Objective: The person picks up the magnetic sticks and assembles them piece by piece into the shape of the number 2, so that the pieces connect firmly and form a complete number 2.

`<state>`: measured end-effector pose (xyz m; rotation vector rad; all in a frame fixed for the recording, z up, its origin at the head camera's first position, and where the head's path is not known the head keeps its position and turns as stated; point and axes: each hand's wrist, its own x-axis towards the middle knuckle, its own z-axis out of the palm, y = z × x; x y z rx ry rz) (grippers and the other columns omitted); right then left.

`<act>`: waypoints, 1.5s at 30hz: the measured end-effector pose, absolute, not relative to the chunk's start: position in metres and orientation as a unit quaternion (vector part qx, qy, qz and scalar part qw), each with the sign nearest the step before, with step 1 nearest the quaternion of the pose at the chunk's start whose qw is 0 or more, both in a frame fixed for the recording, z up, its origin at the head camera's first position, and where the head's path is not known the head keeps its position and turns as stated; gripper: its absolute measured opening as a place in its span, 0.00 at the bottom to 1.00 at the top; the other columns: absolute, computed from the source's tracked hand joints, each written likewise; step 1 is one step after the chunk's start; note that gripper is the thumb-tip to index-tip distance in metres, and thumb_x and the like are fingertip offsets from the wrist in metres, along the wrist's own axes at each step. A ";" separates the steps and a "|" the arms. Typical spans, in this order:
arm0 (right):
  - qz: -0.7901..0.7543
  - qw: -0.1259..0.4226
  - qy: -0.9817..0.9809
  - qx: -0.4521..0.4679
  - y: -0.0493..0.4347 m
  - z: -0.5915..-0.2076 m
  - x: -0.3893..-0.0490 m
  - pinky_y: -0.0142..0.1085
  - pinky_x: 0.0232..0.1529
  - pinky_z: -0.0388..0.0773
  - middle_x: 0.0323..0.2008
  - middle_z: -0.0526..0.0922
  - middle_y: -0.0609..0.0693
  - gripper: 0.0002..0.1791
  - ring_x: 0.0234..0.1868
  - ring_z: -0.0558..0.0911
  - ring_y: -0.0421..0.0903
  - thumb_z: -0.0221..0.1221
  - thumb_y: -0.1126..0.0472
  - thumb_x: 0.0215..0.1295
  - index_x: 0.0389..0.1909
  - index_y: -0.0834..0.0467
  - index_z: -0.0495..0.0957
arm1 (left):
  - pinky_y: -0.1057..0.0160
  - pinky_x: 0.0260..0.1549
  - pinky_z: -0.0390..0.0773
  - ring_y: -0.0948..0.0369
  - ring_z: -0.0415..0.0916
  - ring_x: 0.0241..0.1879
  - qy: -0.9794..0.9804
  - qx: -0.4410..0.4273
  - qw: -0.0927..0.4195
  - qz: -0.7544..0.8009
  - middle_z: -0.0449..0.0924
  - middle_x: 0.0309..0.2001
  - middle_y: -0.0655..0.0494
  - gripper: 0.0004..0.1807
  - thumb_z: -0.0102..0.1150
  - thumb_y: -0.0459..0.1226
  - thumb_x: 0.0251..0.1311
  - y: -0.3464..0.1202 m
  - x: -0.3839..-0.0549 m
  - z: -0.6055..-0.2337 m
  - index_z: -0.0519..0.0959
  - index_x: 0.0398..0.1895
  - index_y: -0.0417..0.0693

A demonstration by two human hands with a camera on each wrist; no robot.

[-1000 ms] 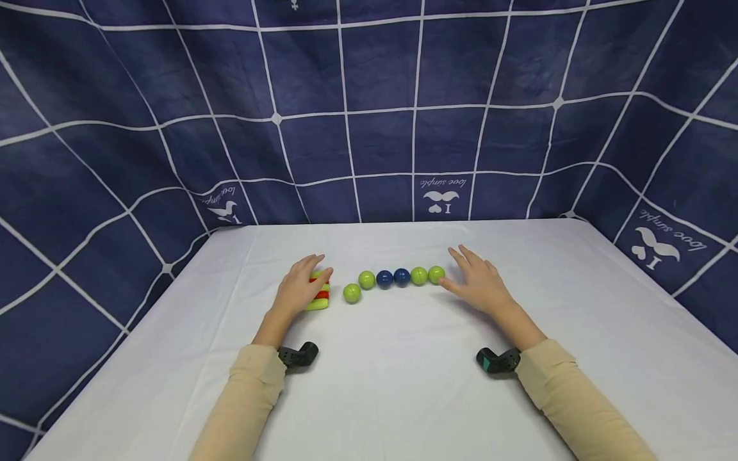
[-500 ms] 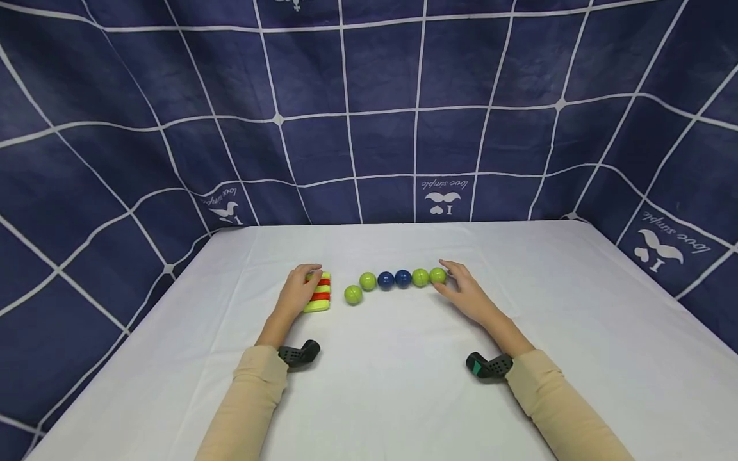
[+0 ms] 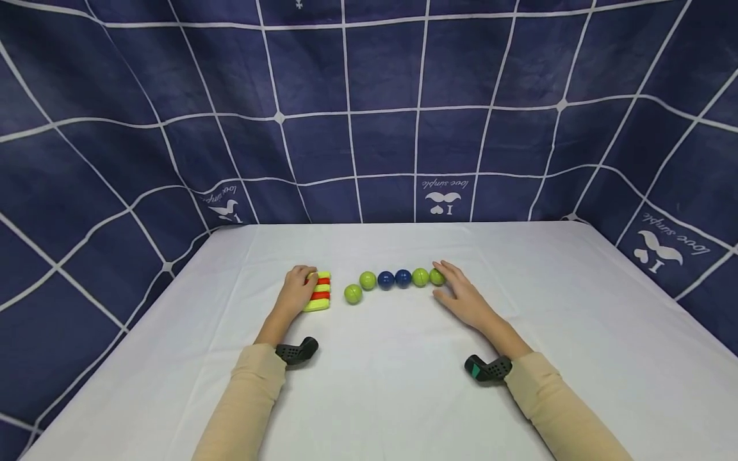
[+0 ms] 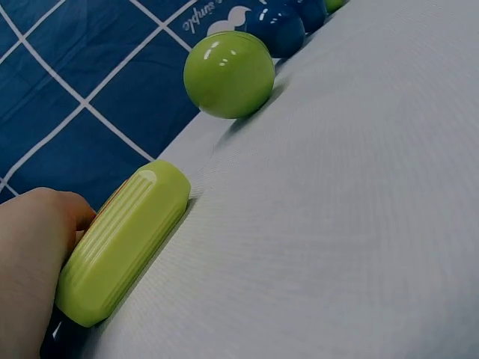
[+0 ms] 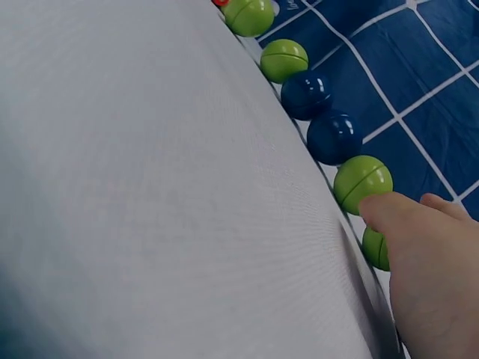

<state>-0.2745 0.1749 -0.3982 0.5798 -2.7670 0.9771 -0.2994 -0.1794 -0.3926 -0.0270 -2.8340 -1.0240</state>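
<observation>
My left hand [image 3: 295, 291] grips the left side of a low yellow-green and red striped block [image 3: 320, 296], its thumb over the far part. In the left wrist view the block's ribbed yellow-green end [image 4: 123, 247] faces the camera, with a dark part below the hand. My right hand [image 3: 466, 298] is around the rightmost green ball [image 3: 436, 277], index finger beyond it and thumb on the near side, fingers fairly straight. Part of that ball is hidden by the hand in the right wrist view, where a gap at the thumb cannot be judged.
Left of that ball, a row holds another green ball [image 3: 420, 276], two dark blue balls [image 3: 394, 279] and a green ball [image 3: 368, 280]. One more green ball [image 3: 353, 294] sits nearer the block. A white cloth [image 3: 380, 371] covers the table; a blue gridded curtain [image 3: 380, 141] stands behind.
My right hand has come left and inward around the end ball, its fingers drawing closer. The left hand's fingers have curled in over the striped block. The balls keep their places.
</observation>
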 end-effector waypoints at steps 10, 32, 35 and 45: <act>0.308 0.079 -0.928 0.193 0.174 -0.402 -0.272 0.59 0.62 0.55 0.67 0.55 0.59 0.31 0.67 0.57 0.61 0.53 0.56 0.63 0.66 0.56 0.56 | 0.50 0.58 0.60 0.49 0.58 0.58 -0.930 -0.007 0.059 -0.363 0.65 0.56 0.42 0.19 0.38 0.41 0.67 -0.180 -0.296 -0.395 0.67 0.53 0.38; 0.323 0.133 -0.926 0.144 0.175 -0.398 -0.273 0.52 0.54 0.68 0.54 0.64 0.60 0.21 0.54 0.70 0.57 0.57 0.61 0.59 0.51 0.60 0.65 | 0.54 0.53 0.65 0.52 0.65 0.50 -0.868 0.029 0.096 -0.486 0.69 0.51 0.44 0.15 0.44 0.39 0.66 -0.179 -0.297 -0.391 0.70 0.51 0.42; 0.334 0.138 -0.921 0.143 0.174 -0.397 -0.274 0.50 0.54 0.69 0.53 0.65 0.60 0.21 0.53 0.71 0.57 0.58 0.62 0.58 0.51 0.61 0.65 | 0.57 0.48 0.65 0.53 0.64 0.48 -0.857 0.035 0.129 -0.497 0.70 0.50 0.45 0.15 0.44 0.40 0.66 -0.179 -0.296 -0.387 0.71 0.51 0.42; 0.339 0.145 -0.919 0.142 0.173 -0.398 -0.275 0.47 0.54 0.69 0.49 0.66 0.60 0.19 0.51 0.73 0.56 0.59 0.64 0.58 0.48 0.64 0.65 | 0.71 0.30 0.64 0.62 0.63 0.34 -0.809 -0.008 0.189 -0.556 0.73 0.43 0.52 0.13 0.54 0.41 0.61 -0.151 -0.287 -0.366 0.77 0.46 0.47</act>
